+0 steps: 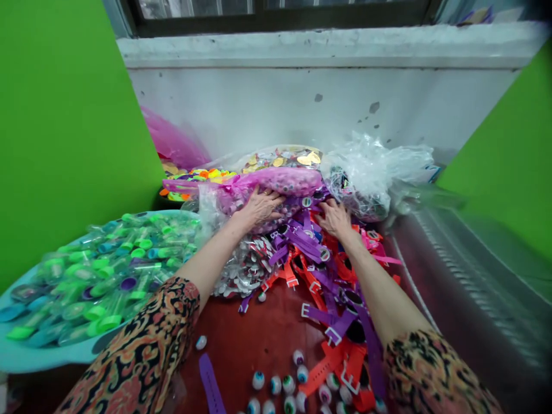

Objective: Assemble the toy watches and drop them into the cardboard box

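My left hand (260, 206) lies with fingers spread on a pink plastic bag (276, 183) full of small parts, at the back of the red table (254, 339). My right hand (334, 218) reaches into a heap of purple and orange plastic straps (319, 270), fingers curled down among them; what it grips, if anything, is hidden. Both forearms stretch forward from patterned sleeves. Small white eyeball-like balls (276, 384) lie loose near the front edge.
A light blue tray (38, 353) on the left holds several clear tubes with green caps. A clear crumpled plastic bag (379, 169) sits at the back right, a bag of gold and coloured pieces (284, 158) behind. A white wall stands beyond.
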{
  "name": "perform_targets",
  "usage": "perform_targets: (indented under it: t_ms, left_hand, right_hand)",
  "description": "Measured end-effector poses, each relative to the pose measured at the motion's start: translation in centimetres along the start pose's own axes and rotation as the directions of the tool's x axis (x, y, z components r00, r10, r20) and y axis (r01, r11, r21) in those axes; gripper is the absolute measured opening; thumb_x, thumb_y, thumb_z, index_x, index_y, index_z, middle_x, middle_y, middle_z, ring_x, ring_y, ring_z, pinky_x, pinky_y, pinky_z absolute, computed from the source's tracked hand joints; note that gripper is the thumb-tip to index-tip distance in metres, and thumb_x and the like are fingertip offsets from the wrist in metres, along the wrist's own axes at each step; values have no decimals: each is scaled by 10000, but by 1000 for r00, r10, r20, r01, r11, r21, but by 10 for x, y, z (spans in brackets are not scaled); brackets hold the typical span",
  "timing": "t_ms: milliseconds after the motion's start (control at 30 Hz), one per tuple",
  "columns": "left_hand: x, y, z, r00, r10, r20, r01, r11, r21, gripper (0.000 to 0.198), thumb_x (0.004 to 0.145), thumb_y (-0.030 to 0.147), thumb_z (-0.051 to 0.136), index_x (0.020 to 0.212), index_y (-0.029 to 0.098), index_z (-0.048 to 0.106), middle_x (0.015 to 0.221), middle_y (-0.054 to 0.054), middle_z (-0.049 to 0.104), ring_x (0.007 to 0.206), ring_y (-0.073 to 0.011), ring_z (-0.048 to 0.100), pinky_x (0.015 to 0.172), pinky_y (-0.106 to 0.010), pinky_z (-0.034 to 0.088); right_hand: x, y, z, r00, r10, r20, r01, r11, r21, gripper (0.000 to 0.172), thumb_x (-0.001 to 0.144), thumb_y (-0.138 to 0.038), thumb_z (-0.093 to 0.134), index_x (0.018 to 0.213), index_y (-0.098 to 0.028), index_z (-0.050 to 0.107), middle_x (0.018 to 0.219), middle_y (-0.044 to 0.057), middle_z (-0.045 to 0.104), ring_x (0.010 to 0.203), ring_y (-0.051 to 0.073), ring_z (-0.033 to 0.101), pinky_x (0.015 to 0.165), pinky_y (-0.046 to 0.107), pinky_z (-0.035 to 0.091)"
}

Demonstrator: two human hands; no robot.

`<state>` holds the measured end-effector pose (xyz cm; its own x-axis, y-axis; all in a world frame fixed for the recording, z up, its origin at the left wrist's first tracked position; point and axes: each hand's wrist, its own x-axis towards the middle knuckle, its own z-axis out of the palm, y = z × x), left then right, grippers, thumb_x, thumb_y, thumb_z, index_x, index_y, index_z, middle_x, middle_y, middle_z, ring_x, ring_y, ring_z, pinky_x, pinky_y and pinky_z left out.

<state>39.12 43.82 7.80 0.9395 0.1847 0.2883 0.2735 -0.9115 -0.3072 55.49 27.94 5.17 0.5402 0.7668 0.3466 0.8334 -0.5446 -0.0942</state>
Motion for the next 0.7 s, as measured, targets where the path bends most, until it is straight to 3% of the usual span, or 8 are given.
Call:
perform_targets:
  t_ms: [200,333,433,567,700]
  left_hand:
    - [4,-12,8,1000,-29,0,29,999,-34,473,870,402,557,1300,217,493,1393,-84,491,1282,-262,396,1112,-527,101]
    - [3,-10,7,999,-44,-11,43,998,-45,495,869,400,557,1319,210,476,1394,-97,489,1277,-284,399,1101,-538,127]
    - [2,-6,3,999,-50,-5,50,998,-42,481,871,401,552,1305,204,493,1368,-104,517,1245,-298,434,1089,-545,161]
    - [1,-4,-1,998,-60,9,61,998,-33,472,872,415,545,1297,216,501,1368,-98,519,1265,-291,420,1095,-529,164]
    - [2,-4,1,997,-66,28,67,998,-24,491,877,426,534,1322,227,478,1388,-96,501,1278,-283,413,1102,-526,158]
  right_hand:
    - [-46,28,17,992,124,22,-122,989,-79,345,878,-338,483,1191,-227,579,1122,127,547,955,292,525,820,429,347]
    - [-76,28,13,981,189,48,-183,977,-110,358,903,-337,429,1200,-210,584,1107,138,553,972,303,518,799,434,362]
    - [-83,21,2,971,228,72,-218,968,-123,321,872,-287,468,1135,-188,623,1081,150,560,993,334,506,783,465,383]
    - [-56,8,-16,983,150,108,-140,986,-96,236,823,-213,545,1022,-148,655,1075,154,570,1050,340,494,827,489,401]
    - [-1,-4,-11,995,-8,101,9,1000,-5,309,911,-291,522,1186,-153,548,1189,98,552,1047,223,547,891,423,448]
